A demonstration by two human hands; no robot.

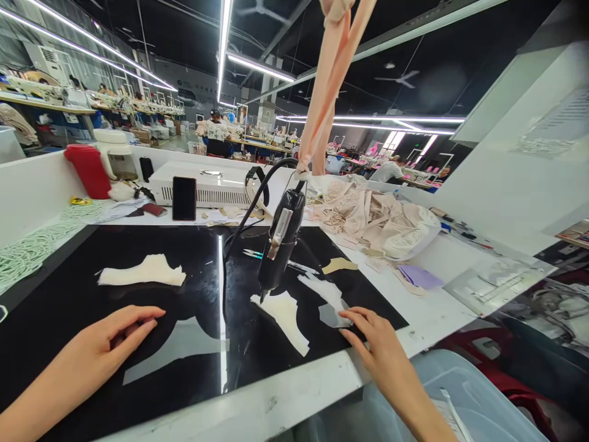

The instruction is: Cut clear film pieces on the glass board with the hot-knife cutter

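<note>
My left hand (pixel 108 344) is over the black mat (pixel 184 374), thumb and index tips close together with nothing visible between them. Beside it lies a translucent curved template (pixel 177 347). Between the thumb and fingers of my right hand (pixel 380 347) is the edge of a small translucent piece (pixel 330 316), partly covered by a white cut piece (pixel 324 288). A cream cut piece (pixel 285 316) rests left of that hand, under the narrow tip of a hanging black corded tool (pixel 280 245). Another cream piece (pixel 142 271) lies beyond my left hand.
Thread snips (pixel 253 253), tweezers (pixel 302 267) and a beige scrap (pixel 339 265) lie behind the tool. A phone (pixel 184 197) leans against a white vented box (pixel 211 190). Beige garments (pixel 377 215) are heaped at back right. Green cord (pixel 37 242) lies left; a plastic bin (pixel 464 393) stands below right.
</note>
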